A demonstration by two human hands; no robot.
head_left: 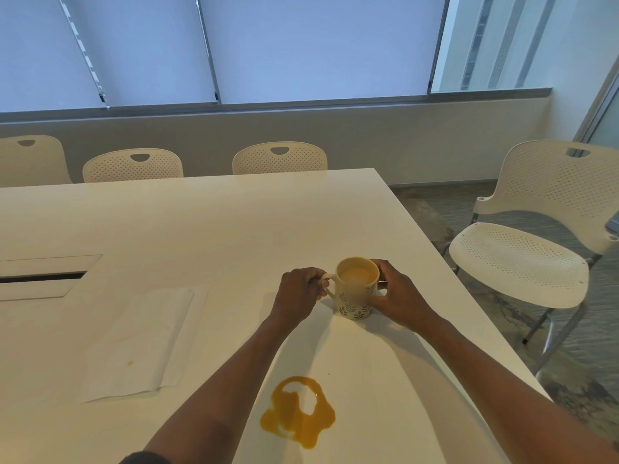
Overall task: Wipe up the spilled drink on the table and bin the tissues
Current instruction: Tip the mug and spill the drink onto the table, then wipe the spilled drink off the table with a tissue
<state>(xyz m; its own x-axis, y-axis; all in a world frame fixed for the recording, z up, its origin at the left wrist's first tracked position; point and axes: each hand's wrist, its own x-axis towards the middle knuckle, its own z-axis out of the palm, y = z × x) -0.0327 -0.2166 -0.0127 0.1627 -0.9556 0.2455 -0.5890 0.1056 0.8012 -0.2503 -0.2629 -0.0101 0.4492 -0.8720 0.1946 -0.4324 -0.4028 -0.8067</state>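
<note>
Two hands, left hand (299, 294) and right hand (397, 298), fingers closed around mug (355, 289), white table (201, 222), orange spill (298, 411), tissues (140, 343), window blinds (301, 45).

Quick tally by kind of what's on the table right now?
Mug: 1, held by left hand and right hand
Tissues: 1 flat stack
Orange spill: 1
Total: 3

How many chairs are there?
4. Three chairs stand behind the table's far edge: far left, left of middle, middle. One stands at the right. More may be out of view.
</note>
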